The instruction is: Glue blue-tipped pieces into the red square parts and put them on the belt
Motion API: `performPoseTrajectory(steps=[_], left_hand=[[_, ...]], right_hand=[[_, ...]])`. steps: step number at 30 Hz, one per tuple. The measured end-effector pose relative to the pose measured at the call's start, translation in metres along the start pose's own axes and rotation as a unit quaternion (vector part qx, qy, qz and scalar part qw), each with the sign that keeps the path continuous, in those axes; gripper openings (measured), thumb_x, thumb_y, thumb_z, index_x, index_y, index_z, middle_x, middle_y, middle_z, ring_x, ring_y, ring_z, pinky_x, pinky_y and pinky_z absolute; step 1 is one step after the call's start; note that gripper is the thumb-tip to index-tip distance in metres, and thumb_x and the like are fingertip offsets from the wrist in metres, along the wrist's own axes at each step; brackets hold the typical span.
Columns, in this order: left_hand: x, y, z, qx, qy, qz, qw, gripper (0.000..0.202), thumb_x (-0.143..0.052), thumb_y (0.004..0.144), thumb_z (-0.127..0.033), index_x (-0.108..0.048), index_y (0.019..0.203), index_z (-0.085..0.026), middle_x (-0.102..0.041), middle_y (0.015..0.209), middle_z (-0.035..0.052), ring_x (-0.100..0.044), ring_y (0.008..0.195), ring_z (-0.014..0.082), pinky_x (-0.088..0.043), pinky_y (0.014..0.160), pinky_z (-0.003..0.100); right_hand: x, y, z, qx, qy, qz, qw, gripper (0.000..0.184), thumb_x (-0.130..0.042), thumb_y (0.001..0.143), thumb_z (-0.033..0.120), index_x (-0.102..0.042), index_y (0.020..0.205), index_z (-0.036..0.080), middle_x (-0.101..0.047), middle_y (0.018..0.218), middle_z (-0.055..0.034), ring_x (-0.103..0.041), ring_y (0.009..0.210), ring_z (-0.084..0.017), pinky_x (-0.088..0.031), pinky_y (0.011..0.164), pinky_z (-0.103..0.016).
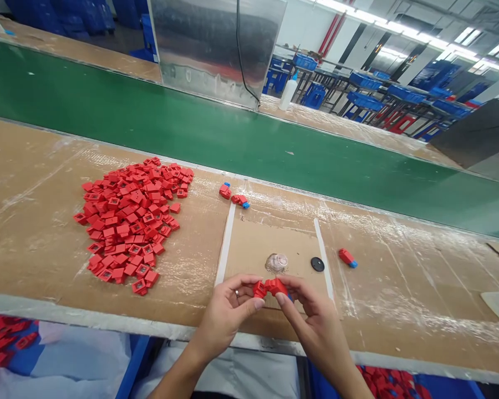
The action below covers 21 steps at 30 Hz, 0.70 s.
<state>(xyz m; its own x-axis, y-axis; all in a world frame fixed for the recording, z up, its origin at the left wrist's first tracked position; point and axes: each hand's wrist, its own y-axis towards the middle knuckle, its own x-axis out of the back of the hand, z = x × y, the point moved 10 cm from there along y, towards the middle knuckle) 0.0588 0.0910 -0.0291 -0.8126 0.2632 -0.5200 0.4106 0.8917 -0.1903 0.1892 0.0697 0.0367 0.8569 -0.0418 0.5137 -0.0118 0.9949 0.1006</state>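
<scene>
Head view looks down on the left hand (pixel 227 320) and the right hand (pixel 317 322), both grasping a red plastic part (pixel 273 287) from opposite ends, their fingertips pinched on it just above the near edge of a cardboard pad (pixel 270 249). Neither hand is released or clenched into a fist. The part's long axis runs roughly side to side, close to parallel with the edge of the counter (pixel 33 183), and a sliver of blue shows at its end by the right hand. The fingers hide much of it, so whether it is one piece or two joined is hard to say. Holding it from both ends seems to steady it between the hands. Just ahead of them, a wad of clear tape (pixel 276 263) and a black disc (pixel 317 264) lie on the pad. A red-and-blue part (pixel 347 257) sits out past the right hand, two red-and-blue parts (pixel 225 192) lie ahead of the left hand — and farther left of that hand spreads a pile of square red parts (pixel 128 221), perhaps heaped there for easy reach. A green conveyor belt (pixel 191 122) runs beyond them all.
</scene>
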Motion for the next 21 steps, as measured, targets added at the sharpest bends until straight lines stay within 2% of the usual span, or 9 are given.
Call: performPoseTrajectory(steps=[6, 11, 15, 21], left_hand=[[-0.005, -0.003, -0.003, -0.001, -0.008, 0.014, 1.0, 0.028, -0.075, 0.08, -0.02, -0.068, 0.107, -0.017, -0.076, 0.097, 0.0069, -0.068, 0.091, 0.0176, -0.05, 0.087, 0.029], [-0.003, -0.004, -0.005, -0.007, 0.009, -0.003, 1.0, 0.028, -0.074, 0.079, -0.02, -0.071, 0.107, -0.016, -0.076, 0.097, 0.0078, -0.068, 0.093, 0.0203, -0.051, 0.088, 0.032], [0.001, -0.004, -0.009, -0.019, 0.045, -0.028, 0.998, 0.023, -0.075, 0.076, -0.018, -0.076, 0.099, -0.016, -0.072, 0.094, 0.0069, -0.066, 0.09, 0.0207, -0.052, 0.083, 0.03], [-0.004, -0.003, -0.006, -0.009, 0.061, -0.003, 0.998, 0.015, -0.072, 0.077, -0.017, -0.077, 0.092, -0.015, -0.064, 0.085, 0.0042, -0.063, 0.081, 0.018, -0.051, 0.073, 0.027]], right_hand=[[-0.003, -0.002, -0.006, -0.009, -0.007, 0.004, 1.0, 0.023, -0.056, 0.095, 0.036, -0.062, 0.111, 0.02, -0.069, 0.093, -0.0047, -0.064, 0.082, -0.018, -0.051, 0.074, -0.027], [-0.002, 0.0, 0.006, 0.033, -0.042, -0.004, 0.999, 0.019, -0.056, 0.095, 0.032, -0.064, 0.107, 0.02, -0.068, 0.088, -0.0036, -0.062, 0.074, -0.016, -0.05, 0.067, -0.024], [-0.006, -0.002, 0.016, 0.068, -0.058, 0.009, 0.996, 0.014, -0.054, 0.097, 0.03, -0.064, 0.099, 0.02, -0.066, 0.082, -0.0032, -0.059, 0.067, -0.016, -0.048, 0.062, -0.023], [-0.016, -0.009, 0.009, 0.059, -0.038, 0.045, 0.997, 0.013, -0.049, 0.099, 0.025, -0.062, 0.1, 0.021, -0.066, 0.087, -0.0035, -0.062, 0.076, -0.017, -0.048, 0.067, -0.023]])
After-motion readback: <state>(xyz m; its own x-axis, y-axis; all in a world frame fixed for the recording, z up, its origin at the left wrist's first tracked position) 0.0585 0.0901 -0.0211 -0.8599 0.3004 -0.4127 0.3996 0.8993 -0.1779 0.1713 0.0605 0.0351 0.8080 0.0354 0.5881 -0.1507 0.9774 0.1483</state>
